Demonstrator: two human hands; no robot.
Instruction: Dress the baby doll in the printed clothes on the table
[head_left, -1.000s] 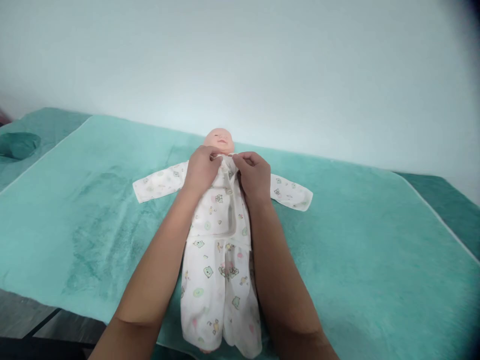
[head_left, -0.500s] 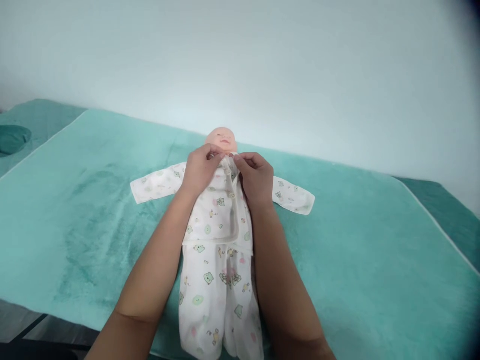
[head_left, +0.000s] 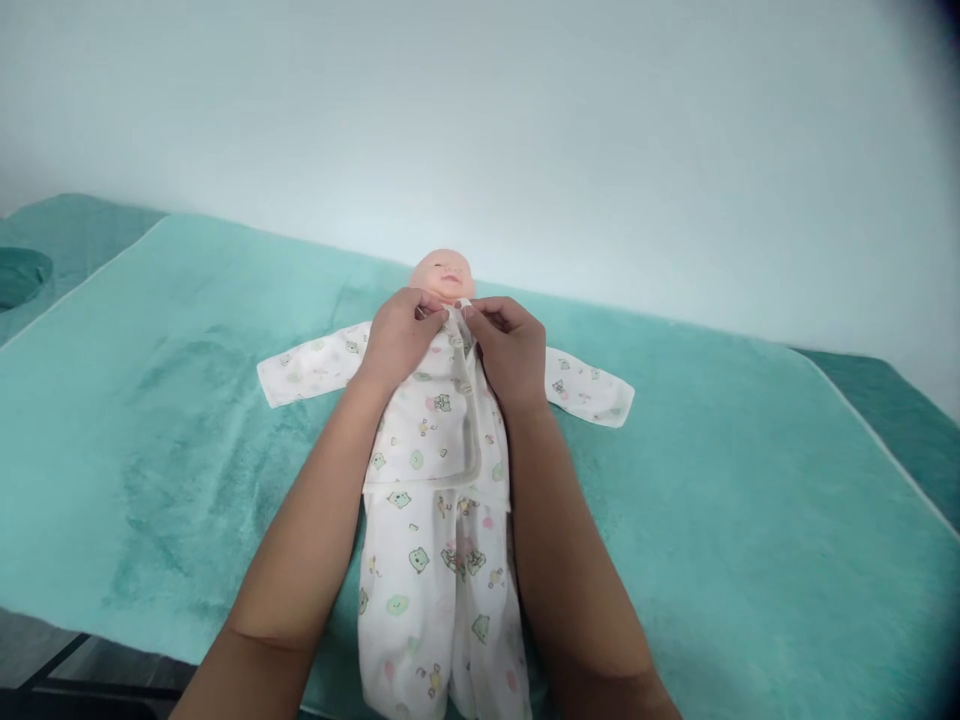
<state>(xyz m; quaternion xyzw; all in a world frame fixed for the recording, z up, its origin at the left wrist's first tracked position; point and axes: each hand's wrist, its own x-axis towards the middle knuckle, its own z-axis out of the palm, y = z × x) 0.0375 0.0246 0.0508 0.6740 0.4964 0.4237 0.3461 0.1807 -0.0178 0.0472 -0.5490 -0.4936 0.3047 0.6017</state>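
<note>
A baby doll [head_left: 442, 272] lies on its back with its head toward the wall, dressed in a white printed baby shirt [head_left: 427, 440] and matching trousers [head_left: 409, 600]. Just below the doll's chin, my left hand [head_left: 403, 335] pinches the shirt's collar edge between thumb and fingers. On the other side of the neckline, my right hand [head_left: 514, 350] grips the opposite collar edge close by. The shirt's front flap overlaps down the chest, with small fasteners along its edge. Both sleeves stretch out sideways on the cloth. My fingers partly hide the collar.
A teal plush cloth [head_left: 720, 520] with a pale edge covers the table under the doll. Darker green cloth [head_left: 885, 400] shows at the right end, and a dark green rounded object [head_left: 22, 277] sits at the far left. A pale wall [head_left: 480, 130] rises behind.
Both hands stay at the collar with almost the same grip. The right hand has shifted very slightly, and the view has moved a little.
</note>
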